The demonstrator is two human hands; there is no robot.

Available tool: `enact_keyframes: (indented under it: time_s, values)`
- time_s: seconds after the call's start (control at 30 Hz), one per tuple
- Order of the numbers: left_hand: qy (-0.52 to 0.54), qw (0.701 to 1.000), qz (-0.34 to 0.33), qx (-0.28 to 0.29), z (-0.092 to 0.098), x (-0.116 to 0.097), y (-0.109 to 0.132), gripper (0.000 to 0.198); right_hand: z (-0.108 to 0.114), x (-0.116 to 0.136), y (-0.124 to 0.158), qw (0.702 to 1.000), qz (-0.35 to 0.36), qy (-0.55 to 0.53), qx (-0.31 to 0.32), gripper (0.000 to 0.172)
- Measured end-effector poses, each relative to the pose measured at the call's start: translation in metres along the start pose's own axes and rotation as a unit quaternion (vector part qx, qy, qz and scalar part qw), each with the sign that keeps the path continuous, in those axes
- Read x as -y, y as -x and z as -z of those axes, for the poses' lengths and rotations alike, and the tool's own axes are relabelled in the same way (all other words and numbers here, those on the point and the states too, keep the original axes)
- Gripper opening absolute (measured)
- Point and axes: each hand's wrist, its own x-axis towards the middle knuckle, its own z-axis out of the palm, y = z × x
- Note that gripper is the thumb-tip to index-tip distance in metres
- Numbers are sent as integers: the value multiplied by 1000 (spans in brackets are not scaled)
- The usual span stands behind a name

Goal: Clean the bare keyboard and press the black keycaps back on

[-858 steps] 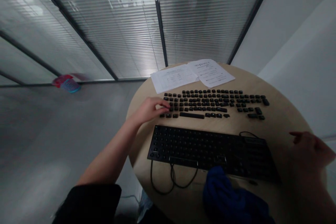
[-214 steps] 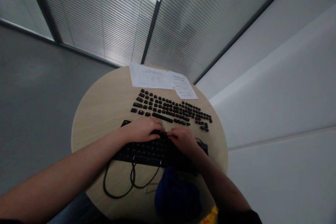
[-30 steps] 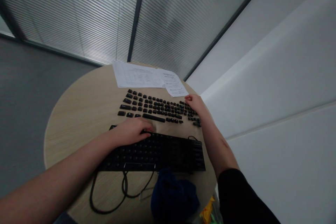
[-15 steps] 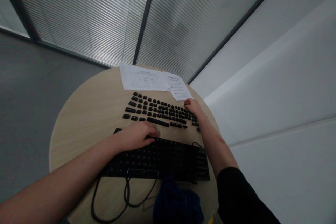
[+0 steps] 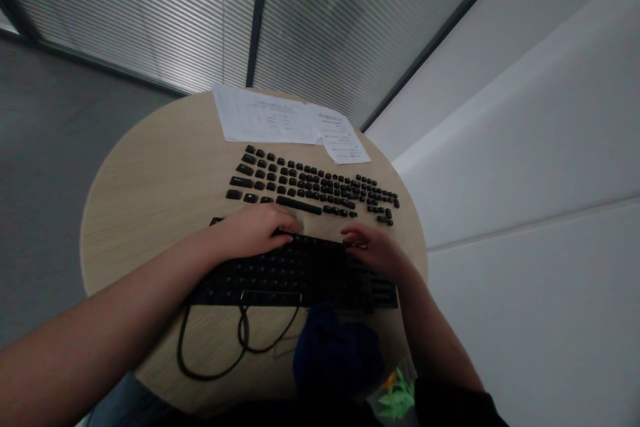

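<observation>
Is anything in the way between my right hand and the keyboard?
Nothing visible. Your right hand is over the far edge of the keyboard. The loose keycaps lie beyond it, the blue cloth at its near side, your left hand farther left.

Dim light — soft detail (blurred, perhaps)

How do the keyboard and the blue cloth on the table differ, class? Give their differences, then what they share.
The keyboard is black; the cloth is dark blue. The keyboard is flat and straight-edged, while the cloth is bunched up. The left hand and right hand are over the keyboard; neither is over the cloth. Both lie on the table.
</observation>
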Motion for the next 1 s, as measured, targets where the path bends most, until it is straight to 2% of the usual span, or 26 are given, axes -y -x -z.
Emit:
enact_keyframes:
  time_s: [0.13, 0.23, 0.5, 0.77, 0.9, 1.0]
  values:
    - [-5, 1000, 6, 0, 0, 1, -1, 19, -16, -3, 3, 999, -18, -30, -24, 47]
    - [-13, 1000, 4, -6, -1, 3, 0, 21, -19, -1, -2, 1000, -19, -4, -24, 55]
    - [5, 1000, 18, 3, -1, 1, 0, 20, -13, 16, -8, 991, 1, 135, 9, 65]
    - [7, 1000, 13, 3, -1, 3, -1, 20, -23, 31, -10, 951, 15, 308, 31, 65]
    - [10, 1000, 10, -7, -4, 7, 0, 19, -8, 33, -9, 958, 50, 284, 11, 73]
    - [21, 1000, -5, -22, -5, 9, 0, 19, 24, 23, -36, 961, 65, 265, -46, 57]
